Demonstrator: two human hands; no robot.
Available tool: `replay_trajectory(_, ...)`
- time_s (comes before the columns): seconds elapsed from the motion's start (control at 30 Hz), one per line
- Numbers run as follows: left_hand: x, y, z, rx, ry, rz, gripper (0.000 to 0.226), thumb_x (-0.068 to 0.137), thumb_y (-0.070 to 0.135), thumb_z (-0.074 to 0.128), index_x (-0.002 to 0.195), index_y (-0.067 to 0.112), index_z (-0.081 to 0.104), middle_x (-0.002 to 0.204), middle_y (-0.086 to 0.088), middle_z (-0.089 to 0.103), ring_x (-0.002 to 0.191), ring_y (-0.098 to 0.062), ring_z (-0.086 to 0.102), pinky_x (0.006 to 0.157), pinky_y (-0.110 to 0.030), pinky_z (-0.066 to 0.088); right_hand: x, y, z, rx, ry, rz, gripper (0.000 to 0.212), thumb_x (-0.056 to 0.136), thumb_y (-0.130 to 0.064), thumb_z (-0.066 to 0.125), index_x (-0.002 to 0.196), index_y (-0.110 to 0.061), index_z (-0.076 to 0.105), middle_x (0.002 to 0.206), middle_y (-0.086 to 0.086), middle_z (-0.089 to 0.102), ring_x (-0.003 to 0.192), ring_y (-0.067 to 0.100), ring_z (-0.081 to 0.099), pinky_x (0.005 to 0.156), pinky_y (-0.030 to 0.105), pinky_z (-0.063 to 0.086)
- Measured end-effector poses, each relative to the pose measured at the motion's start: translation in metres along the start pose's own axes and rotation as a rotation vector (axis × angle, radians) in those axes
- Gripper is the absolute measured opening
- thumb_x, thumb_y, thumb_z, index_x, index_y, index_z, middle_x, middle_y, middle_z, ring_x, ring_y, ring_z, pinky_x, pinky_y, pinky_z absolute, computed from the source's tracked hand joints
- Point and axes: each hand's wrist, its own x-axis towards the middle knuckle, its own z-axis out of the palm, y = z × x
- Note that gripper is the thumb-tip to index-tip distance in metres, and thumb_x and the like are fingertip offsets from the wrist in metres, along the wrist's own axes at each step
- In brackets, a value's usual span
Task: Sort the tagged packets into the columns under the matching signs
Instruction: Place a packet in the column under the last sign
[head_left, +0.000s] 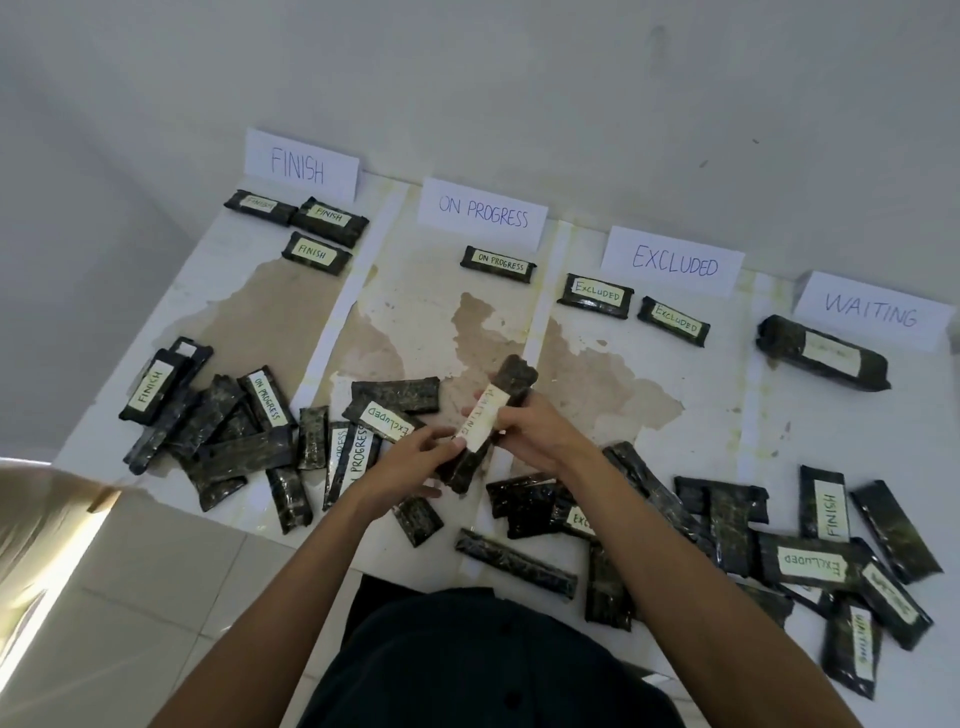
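A dark packet tagged WAITING (511, 382) is held up over the middle of the mat by both hands. My right hand (535, 426) grips its middle, and my left hand (415, 460) holds its lower end. Four white signs stand along the wall: FINISH (301, 165), ON PROGRESS (483, 210), EXCLUDED (674, 260) and WAITING (872, 310). Three packets lie under FINISH (317, 252), one lies under ON PROGRESS (497, 264), two under EXCLUDED (595, 295), and one under WAITING (823, 353).
Unsorted packets lie in a heap at the front left (218, 426), under my hands (395, 397) and in a heap at the front right (810, 561). White strips (343, 306) divide the stained mat into columns. The tiled floor starts at the mat's front edge.
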Motion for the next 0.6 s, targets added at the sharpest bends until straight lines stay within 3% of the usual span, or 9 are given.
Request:
replay_trajectory(0.17,0.004,0.010,0.013,-0.139,-0.085,0.045,0.034,0.089,0.027,0.062,0.122,0.022,0.055,0.107,-0.006,0.069,0.096,-0.019,0.068,0.080,-0.036,0.057,-0.020,-0.010,-0.014,0.130,-0.058,-0.054,0.052,0.080,0.027,0.023,0.109,-0.007,0.051,0.110,0.015,0.055,0.106,0.034,0.058,0.092,0.050,0.046)
replay_trajectory(0.27,0.011,0.014,0.018,-0.063,-0.036,0.096,0.037,0.087,0.026,0.065,0.123,0.018,0.057,0.105,-0.005,0.069,0.097,-0.020,0.067,0.083,-0.037,0.056,-0.020,-0.011,-0.021,0.176,0.023,-0.055,0.036,0.082,0.017,0.034,0.106,-0.001,0.052,0.109,0.018,0.056,0.111,0.036,0.053,0.094,0.050,0.046)
replay_trajectory(0.33,0.016,0.018,0.017,-0.011,0.050,0.141,0.038,0.085,0.023,0.068,0.122,0.016,0.060,0.101,-0.005,0.068,0.094,-0.019,0.066,0.083,-0.038,0.056,-0.020,-0.016,-0.025,0.219,0.106,-0.047,0.025,0.086,0.008,0.042,0.107,0.000,0.051,0.106,0.018,0.055,0.105,0.034,0.054,0.088,0.046,0.050)
replay_trajectory(0.47,0.020,0.027,0.011,0.074,0.152,0.200,0.032,0.084,0.024,0.069,0.115,0.020,0.064,0.101,-0.002,0.068,0.088,-0.013,0.063,0.065,-0.023,0.050,-0.021,-0.019,-0.039,0.158,0.221,-0.053,0.026,0.091,0.007,0.047,0.115,-0.002,0.049,0.102,0.015,0.062,0.095,0.029,0.062,0.084,0.044,0.054)
replay_trajectory(0.53,0.019,0.032,0.009,0.130,0.118,0.201,0.032,0.085,0.026,0.068,0.116,0.022,0.063,0.104,-0.002,0.067,0.086,-0.012,0.062,0.055,-0.018,0.044,-0.020,-0.019,-0.041,0.127,0.232,-0.055,0.028,0.091,0.005,0.048,0.118,-0.002,0.049,0.106,0.016,0.062,0.099,0.030,0.062,0.086,0.045,0.053)
replay_trajectory(0.6,0.016,0.037,0.010,0.140,0.025,0.177,0.035,0.086,0.027,0.067,0.120,0.024,0.059,0.103,-0.001,0.067,0.084,-0.008,0.062,0.056,-0.015,0.044,-0.020,-0.022,-0.039,0.104,0.246,-0.060,0.022,0.091,0.003,0.047,0.112,-0.005,0.052,0.104,0.015,0.061,0.097,0.029,0.061,0.080,0.042,0.054)
